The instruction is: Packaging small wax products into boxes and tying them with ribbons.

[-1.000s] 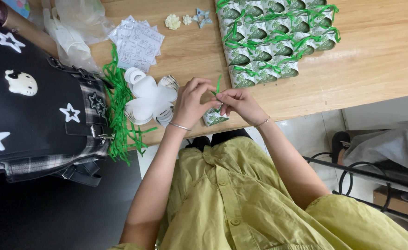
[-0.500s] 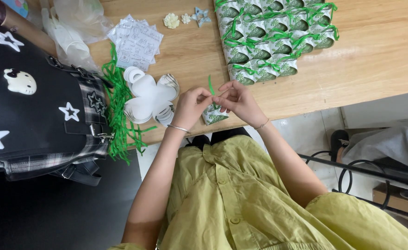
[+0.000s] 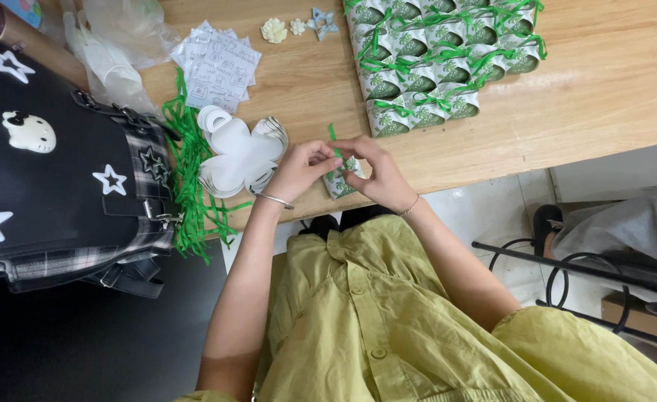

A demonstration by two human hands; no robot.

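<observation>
With both hands, left hand (image 3: pixel 302 167) and right hand (image 3: pixel 377 175), pinching the green ribbon (image 3: pixel 333 134) on the small packet (image 3: pixel 341 181) near the table (image 3: pixel 611 97) edge, pull evenly.

Bright, even light, soft from above; wooden table (image 3: pixel 611 97) evenly lit, faint sheen near its right edge. Shadows weak. Focus sharp throughout, slight wide-angle bending at corners.

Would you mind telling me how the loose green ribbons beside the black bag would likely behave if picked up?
The ribbons look thin and curl in a tangle, so probably floppy and very light. Several would likely lift together, trailing off the table edge.
</observation>
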